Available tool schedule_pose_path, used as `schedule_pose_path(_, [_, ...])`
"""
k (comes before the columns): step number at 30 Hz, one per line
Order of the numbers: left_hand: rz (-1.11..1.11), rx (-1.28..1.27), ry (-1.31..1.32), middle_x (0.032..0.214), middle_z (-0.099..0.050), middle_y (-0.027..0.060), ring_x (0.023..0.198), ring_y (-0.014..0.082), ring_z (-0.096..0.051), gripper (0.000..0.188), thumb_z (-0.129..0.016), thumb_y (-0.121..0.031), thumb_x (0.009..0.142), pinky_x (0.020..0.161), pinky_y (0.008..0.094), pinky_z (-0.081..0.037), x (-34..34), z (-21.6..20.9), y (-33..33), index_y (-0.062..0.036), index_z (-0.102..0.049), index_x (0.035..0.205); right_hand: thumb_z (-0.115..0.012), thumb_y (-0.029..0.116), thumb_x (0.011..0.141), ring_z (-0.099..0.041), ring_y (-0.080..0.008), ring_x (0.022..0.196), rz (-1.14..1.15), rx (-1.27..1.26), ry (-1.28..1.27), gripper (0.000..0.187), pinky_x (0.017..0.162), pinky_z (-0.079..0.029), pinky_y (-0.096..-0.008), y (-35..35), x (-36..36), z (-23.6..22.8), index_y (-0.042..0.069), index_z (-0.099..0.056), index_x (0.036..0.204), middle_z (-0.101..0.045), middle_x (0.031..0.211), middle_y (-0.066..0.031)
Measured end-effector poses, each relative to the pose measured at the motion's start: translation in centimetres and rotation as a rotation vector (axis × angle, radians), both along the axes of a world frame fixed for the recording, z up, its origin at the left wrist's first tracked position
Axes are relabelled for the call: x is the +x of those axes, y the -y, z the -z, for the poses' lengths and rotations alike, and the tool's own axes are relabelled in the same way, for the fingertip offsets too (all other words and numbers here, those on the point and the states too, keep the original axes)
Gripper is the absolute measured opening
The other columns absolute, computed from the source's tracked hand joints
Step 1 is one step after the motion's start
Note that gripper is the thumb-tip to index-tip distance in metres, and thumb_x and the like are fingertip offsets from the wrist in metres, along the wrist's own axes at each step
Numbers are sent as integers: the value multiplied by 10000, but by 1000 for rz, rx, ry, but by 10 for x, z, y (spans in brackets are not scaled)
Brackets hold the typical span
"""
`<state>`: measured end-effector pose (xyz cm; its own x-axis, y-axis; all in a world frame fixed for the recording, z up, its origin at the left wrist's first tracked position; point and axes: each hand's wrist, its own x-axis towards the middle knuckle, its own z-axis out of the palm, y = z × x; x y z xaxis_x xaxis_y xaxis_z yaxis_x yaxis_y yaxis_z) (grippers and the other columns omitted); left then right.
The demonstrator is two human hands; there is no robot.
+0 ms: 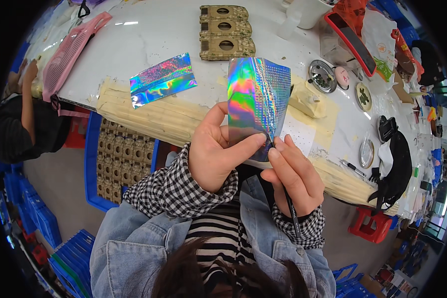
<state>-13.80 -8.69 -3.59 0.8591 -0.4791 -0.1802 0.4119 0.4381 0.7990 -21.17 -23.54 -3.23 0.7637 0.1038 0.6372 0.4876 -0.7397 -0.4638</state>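
My left hand (211, 156) is closed on a shiny holographic sticker sheet (243, 94), its thumb pressed across the lower part. The sheet is bent and carries rows of small marks. My right hand (300, 176) pinches slim black tweezers (292, 213), whose tip end meets the sheet's lower right corner beside my left thumb. What lies right at the tip is too small to make out. A second holographic sheet (164, 79) lies flat on the table to the left. Beyond the sheets sit three joined camouflage-patterned cases (226, 47) with round holes.
Below the taped table edge (144, 116), a blue crate (91, 164) holds several camouflage cases. At right are a round metal dish (323, 74), a red-edged phone (350, 43), a pen (352, 168) and a black bag (397, 164). Another person's arm (27, 107) shows at far left.
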Motion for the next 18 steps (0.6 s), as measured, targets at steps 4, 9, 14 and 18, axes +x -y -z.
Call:
schedule_pose_path(4, [11, -13, -20, 1037, -651, 131, 942, 146, -638, 442, -596, 60, 841, 843, 266, -506, 1, 2, 0, 11, -367, 1215, -753, 128, 735, -640, -288, 963, 0, 7, -2, 344, 880, -533, -440, 1, 0, 1, -31, -657, 1025, -633, 979, -164])
schedule_pose_path(9, [9, -3, -24, 1040, -649, 129, 944, 145, -637, 443, -599, 56, 841, 839, 261, -507, 1, 1, 0, 12, -366, 1215, -755, 126, 733, -639, -290, 964, 1, -15, -2, 347, 883, -530, -441, 1, -1, 1, -32, -656, 1027, -632, 986, -165])
schedule_pose_path(14, [15, 3, -32, 1051, -643, 129, 949, 143, -635, 451, -600, 54, 842, 833, 260, -508, 1, 2, 0, 13, -364, 1224, -754, 123, 734, -639, -291, 964, -12, -23, 2, 350, 883, -529, -442, 1, 0, 0, -34, -655, 1030, -633, 991, -166])
schedule_pose_path(18, [19, -22, -46, 1057, -637, 127, 949, 144, -632, 468, -592, 63, 843, 827, 260, -509, 1, 2, 0, 1, -364, 1247, -752, 120, 735, -640, -291, 967, -8, 17, 3, 344, 880, -532, -438, 1, -1, 1, -34, -656, 1028, -637, 993, -163])
